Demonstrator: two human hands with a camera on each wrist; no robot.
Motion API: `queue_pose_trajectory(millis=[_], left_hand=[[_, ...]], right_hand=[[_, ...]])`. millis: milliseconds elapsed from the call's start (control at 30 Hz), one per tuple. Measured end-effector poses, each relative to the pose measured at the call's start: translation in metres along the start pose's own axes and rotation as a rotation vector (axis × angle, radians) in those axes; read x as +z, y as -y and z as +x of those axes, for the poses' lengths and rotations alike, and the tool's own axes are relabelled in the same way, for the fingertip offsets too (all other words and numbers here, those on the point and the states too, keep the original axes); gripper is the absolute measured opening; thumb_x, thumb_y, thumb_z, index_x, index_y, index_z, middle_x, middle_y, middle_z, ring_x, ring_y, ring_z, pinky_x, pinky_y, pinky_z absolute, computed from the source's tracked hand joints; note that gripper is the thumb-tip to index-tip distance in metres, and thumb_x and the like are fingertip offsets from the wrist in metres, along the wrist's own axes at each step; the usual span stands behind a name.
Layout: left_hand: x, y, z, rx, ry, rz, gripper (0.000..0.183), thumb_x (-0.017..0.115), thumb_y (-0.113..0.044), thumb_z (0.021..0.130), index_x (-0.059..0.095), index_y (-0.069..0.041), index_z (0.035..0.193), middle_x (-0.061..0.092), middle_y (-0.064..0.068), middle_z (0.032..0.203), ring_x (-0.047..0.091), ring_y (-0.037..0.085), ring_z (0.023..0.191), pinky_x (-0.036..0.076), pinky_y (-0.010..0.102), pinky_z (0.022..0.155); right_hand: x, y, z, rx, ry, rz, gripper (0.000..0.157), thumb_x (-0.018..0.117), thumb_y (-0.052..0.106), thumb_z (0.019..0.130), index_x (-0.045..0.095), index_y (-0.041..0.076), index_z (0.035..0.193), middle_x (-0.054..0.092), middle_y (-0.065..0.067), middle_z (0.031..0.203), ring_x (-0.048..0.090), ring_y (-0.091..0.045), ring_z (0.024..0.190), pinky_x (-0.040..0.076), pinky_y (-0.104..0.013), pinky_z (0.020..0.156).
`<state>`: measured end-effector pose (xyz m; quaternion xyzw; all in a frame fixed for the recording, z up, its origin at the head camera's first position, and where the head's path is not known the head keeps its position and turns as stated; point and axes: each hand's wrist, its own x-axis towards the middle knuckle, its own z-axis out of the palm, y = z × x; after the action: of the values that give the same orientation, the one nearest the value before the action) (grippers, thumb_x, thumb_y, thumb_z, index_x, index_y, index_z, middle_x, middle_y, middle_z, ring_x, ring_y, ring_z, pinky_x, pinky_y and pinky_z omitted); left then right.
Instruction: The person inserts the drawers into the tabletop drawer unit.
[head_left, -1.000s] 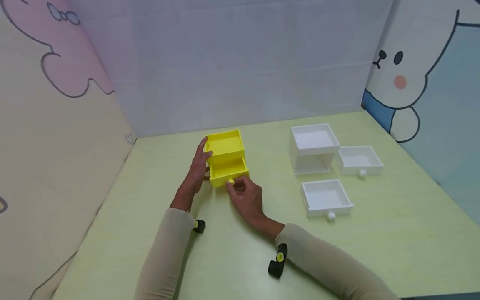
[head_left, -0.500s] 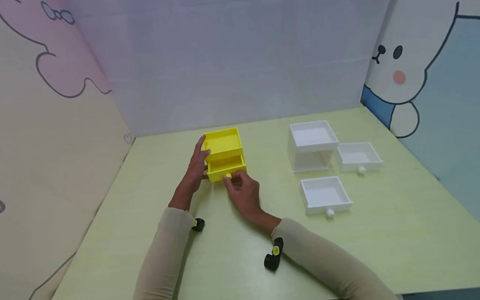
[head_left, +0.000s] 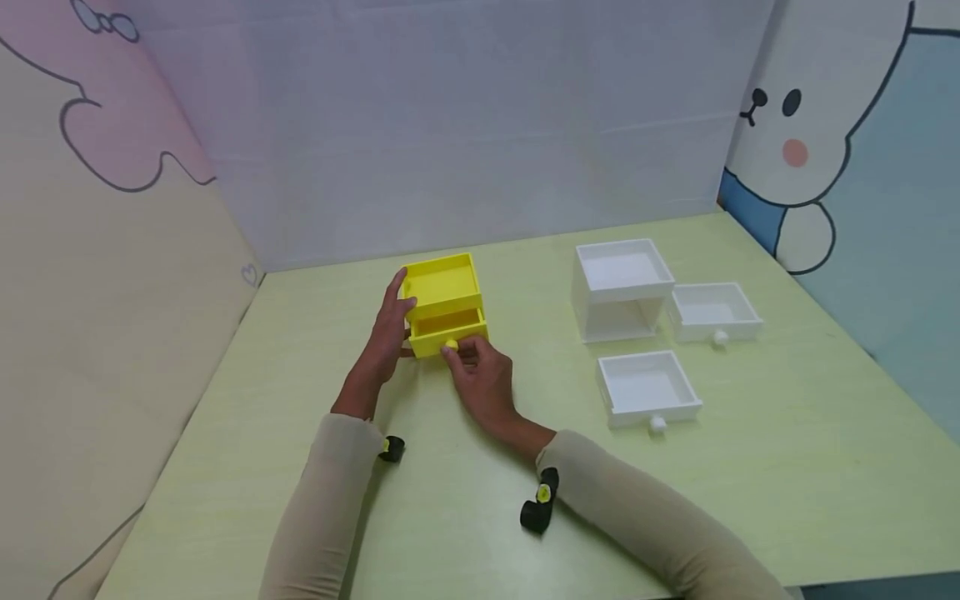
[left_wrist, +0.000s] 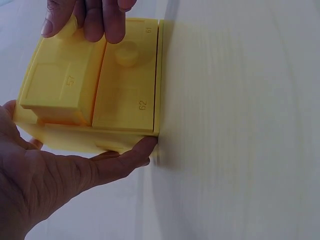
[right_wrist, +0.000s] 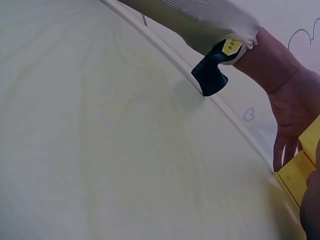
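Note:
A small yellow drawer cabinet [head_left: 442,282] stands on the table in front of me, with a shallow tray top. Its upper drawer [left_wrist: 60,82] sticks partly out; the lower drawer [left_wrist: 125,95], marked 62, sits flush in the left wrist view. My left hand [head_left: 384,337] rests along the cabinet's left side, fingers fairly straight against the wall and thumb at the top front corner. My right hand [head_left: 486,383] pinches the round knob [head_left: 451,344] of the upper drawer between thumb and fingers. In the right wrist view the right hand covers part of the cabinet.
To the right stands a white cabinet shell [head_left: 624,287] with an open front. Two white drawers lie near it, a rear drawer [head_left: 716,310] beside the shell and a front drawer [head_left: 651,390] before it. Walls with drawings border the pale table [head_left: 787,467] on both sides.
The upper yellow drawer has slid further into the cabinet, with my right hand moving along at its knob. My left hand keeps its place on the side. The head view has shifted slightly.

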<state>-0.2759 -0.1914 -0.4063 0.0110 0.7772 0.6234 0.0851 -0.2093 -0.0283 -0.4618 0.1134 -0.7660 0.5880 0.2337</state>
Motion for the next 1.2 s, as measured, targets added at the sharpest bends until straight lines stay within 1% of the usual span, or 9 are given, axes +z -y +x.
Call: queue_pose_trajectory(millis=[267, 467, 567, 633, 700, 867, 933, 1100, 1200], left_hand=[[0.001, -0.001, -0.003, 0.001, 0.000, -0.011, 0.056, 0.032, -0.041, 0.104, 0.011, -0.053, 0.155, 0.010, 0.004, 0.164, 0.034, 0.054, 0.136, 0.043, 0.068, 0.094], [0.002, 0.002, -0.003, -0.002, 0.012, -0.016, 0.055, 0.032, -0.042, 0.105, 0.010, -0.055, 0.154, 0.005, 0.000, 0.165, 0.033, 0.055, 0.136, 0.041, 0.070, 0.094], [0.002, 0.002, -0.001, -0.002, 0.027, -0.023, 0.056, 0.032, -0.042, 0.105, 0.009, -0.055, 0.154, 0.005, 0.000, 0.165, 0.032, 0.055, 0.137, 0.041, 0.069, 0.094], [0.003, -0.001, -0.001, -0.017, 0.031, -0.036, 0.057, 0.031, -0.039, 0.105, 0.009, -0.052, 0.155, 0.007, 0.002, 0.165, 0.032, 0.055, 0.137, 0.042, 0.069, 0.094], [0.005, -0.009, -0.006, -0.024, 0.036, -0.047, 0.058, 0.031, -0.037, 0.105, 0.008, -0.048, 0.157, 0.008, 0.005, 0.165, 0.032, 0.056, 0.136, 0.042, 0.069, 0.095], [0.006, -0.009, -0.005, -0.020, 0.027, -0.043, 0.058, 0.032, -0.038, 0.104, 0.010, -0.050, 0.156, 0.009, 0.005, 0.164, 0.033, 0.056, 0.136, 0.042, 0.068, 0.095], [0.005, -0.006, -0.002, -0.025, 0.025, -0.048, 0.057, 0.032, -0.038, 0.104, 0.011, -0.052, 0.155, 0.010, 0.003, 0.164, 0.033, 0.055, 0.136, 0.041, 0.069, 0.095], [0.007, -0.023, -0.016, -0.051, 0.035, -0.054, 0.059, 0.031, -0.032, 0.105, 0.009, -0.042, 0.159, 0.008, 0.007, 0.165, 0.031, 0.055, 0.137, 0.040, 0.068, 0.098], [0.005, -0.024, -0.016, -0.054, 0.034, -0.050, 0.059, 0.031, -0.032, 0.105, 0.008, -0.042, 0.159, 0.008, 0.007, 0.165, 0.031, 0.055, 0.137, 0.040, 0.068, 0.098]], right_hand=[[0.004, -0.003, 0.008, -0.008, -0.010, -0.041, 0.024, 0.074, 0.025, 0.092, 0.066, 0.003, 0.095, 0.074, -0.007, 0.089, 0.073, -0.015, 0.079, 0.057, -0.027, 0.069], [0.006, -0.008, 0.015, -0.002, -0.015, -0.076, 0.024, 0.074, 0.027, 0.092, 0.067, 0.004, 0.094, 0.075, -0.006, 0.087, 0.072, -0.014, 0.075, 0.057, -0.027, 0.067], [0.006, -0.009, 0.019, 0.013, -0.018, -0.092, 0.024, 0.074, 0.028, 0.092, 0.068, 0.005, 0.093, 0.075, -0.005, 0.087, 0.072, -0.013, 0.073, 0.057, -0.027, 0.065], [0.005, -0.010, 0.021, 0.021, -0.015, -0.105, 0.025, 0.074, 0.029, 0.091, 0.069, 0.005, 0.094, 0.075, -0.005, 0.087, 0.072, -0.012, 0.072, 0.057, -0.027, 0.064], [0.005, -0.011, 0.023, 0.031, -0.010, -0.125, 0.026, 0.074, 0.031, 0.091, 0.070, 0.006, 0.094, 0.075, -0.004, 0.086, 0.072, -0.012, 0.072, 0.056, -0.028, 0.064], [0.005, -0.010, 0.025, 0.053, 0.000, -0.149, 0.027, 0.073, 0.033, 0.092, 0.070, 0.006, 0.094, 0.075, -0.004, 0.087, 0.072, -0.012, 0.072, 0.056, -0.028, 0.064], [0.005, -0.010, 0.025, 0.059, 0.002, -0.149, 0.027, 0.072, 0.034, 0.093, 0.070, 0.006, 0.094, 0.075, -0.003, 0.087, 0.072, -0.012, 0.072, 0.056, -0.028, 0.064], [0.005, -0.008, 0.023, 0.071, 0.003, -0.145, 0.029, 0.072, 0.034, 0.093, 0.070, 0.006, 0.094, 0.075, -0.004, 0.087, 0.072, -0.013, 0.071, 0.056, -0.029, 0.063], [0.005, -0.008, 0.023, 0.069, 0.005, -0.123, 0.029, 0.072, 0.034, 0.093, 0.070, 0.005, 0.093, 0.075, -0.005, 0.086, 0.072, -0.014, 0.071, 0.057, -0.028, 0.063]])
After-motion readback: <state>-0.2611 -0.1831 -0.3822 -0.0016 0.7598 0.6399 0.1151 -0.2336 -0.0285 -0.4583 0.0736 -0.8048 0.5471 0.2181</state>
